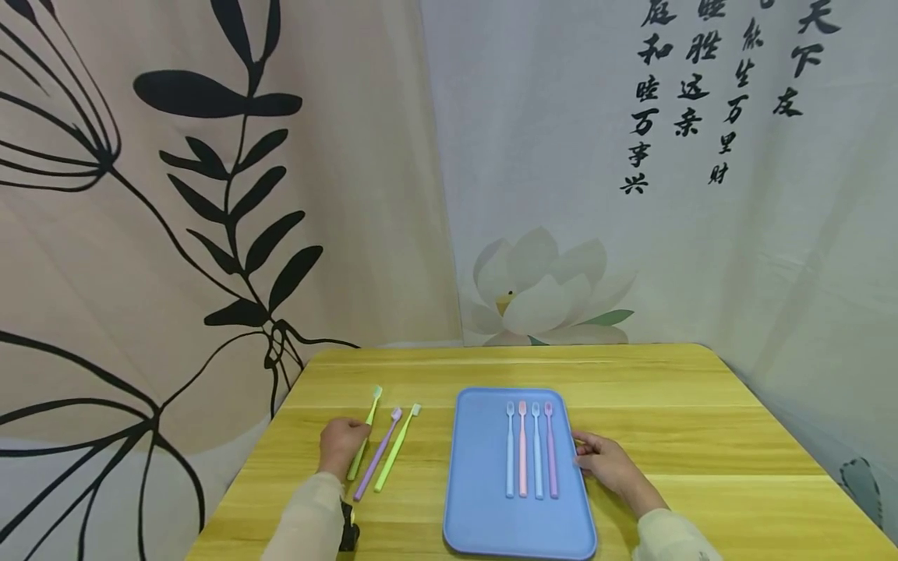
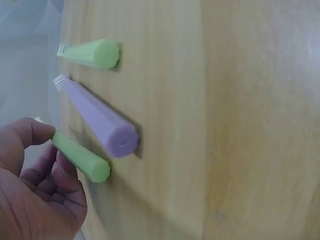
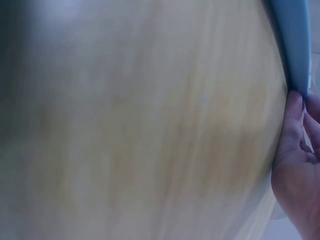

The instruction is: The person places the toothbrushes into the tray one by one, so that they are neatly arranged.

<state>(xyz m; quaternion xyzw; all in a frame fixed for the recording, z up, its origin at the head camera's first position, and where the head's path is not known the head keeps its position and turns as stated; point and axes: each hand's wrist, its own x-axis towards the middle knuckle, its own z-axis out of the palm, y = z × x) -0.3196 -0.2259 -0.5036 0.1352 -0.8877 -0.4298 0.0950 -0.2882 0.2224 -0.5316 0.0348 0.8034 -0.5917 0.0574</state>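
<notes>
My left hand [image 1: 342, 446] pinches a green toothbrush [image 1: 358, 458] between thumb and fingers, at the left of the table. In the left wrist view the broad handle end of this green toothbrush [image 2: 85, 159] points away from the palm. Just right of it lie a purple toothbrush [image 1: 379, 456] and a second green toothbrush [image 1: 397, 449], both slanted with heads to the back. My right hand [image 1: 609, 466] holds the right rim of a blue tray [image 1: 477, 514]. In the right wrist view the thumb [image 3: 294, 107] presses the tray's outer side, the fingers partly out of frame.
Inside the tray several toothbrushes lie side by side: blue ones [image 1: 510, 452], a pink one [image 1: 522, 452] and a purple one [image 1: 551, 452]. The wooden table [image 1: 687, 436] ends at a printed curtain [image 1: 372, 195] behind. A black strap [image 1: 348, 530] sits at the left wrist.
</notes>
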